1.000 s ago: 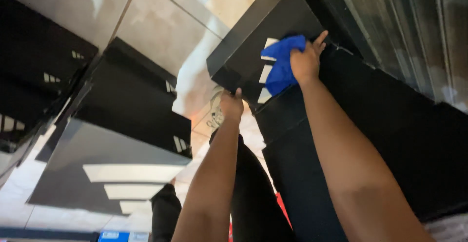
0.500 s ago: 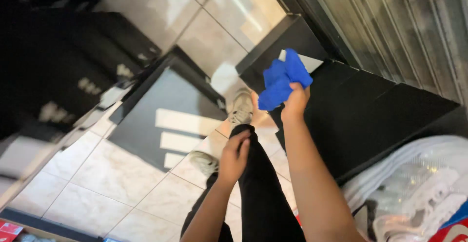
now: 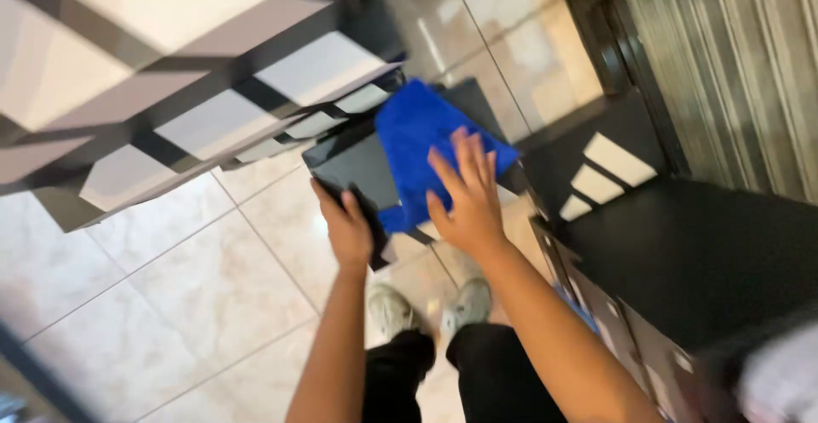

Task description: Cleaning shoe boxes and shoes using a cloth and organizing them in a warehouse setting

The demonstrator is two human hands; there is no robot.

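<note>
Picked up off the stack since half a second ago: black shoebox (image 3: pixel 358 167) now up in the air over the tiled floor (image 3: pixel 196 304). Left hand (image 3: pixel 345 227) clamped on its near edge. Right hand (image 3: pixel 464 197) spread flat, pressing blue cloth (image 3: pixel 417 133) onto the lid, mid-wipe by the look.

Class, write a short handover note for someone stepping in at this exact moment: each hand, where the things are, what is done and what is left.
Left hand: gripping the near edge of the black box, held up over the tiled floor.
Right hand: flat, fingers spread, pressing the blue cloth onto the box top.
More black boxes are stacked to the right.
Done: cloth is on the box.
Left: how much of the top is wiped cannot be told.
</note>
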